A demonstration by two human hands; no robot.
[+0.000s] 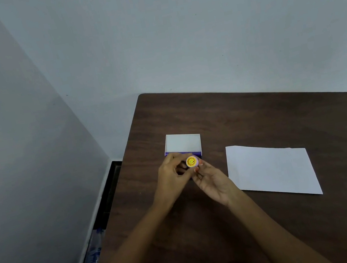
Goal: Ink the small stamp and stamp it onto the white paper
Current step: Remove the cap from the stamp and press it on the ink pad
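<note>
Both hands on the stamp, mid-table

Left hand (173, 173) and right hand (211, 181) meet, fingers pinched on the stamp (191, 162), its sun face up. A box (182, 143) sits just beyond at 12 o'clock; the paper (272, 169) lies at 3 o'clock on the table (258, 116).

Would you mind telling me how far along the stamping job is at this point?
Early stage. Done: the ink pad box already stands open on the table. In hand: the left hand and right hand both hold the small stamp in front of it. Left: no mark shows on the white paper, so stamping remains; whether it is inked, I cannot tell.
</note>
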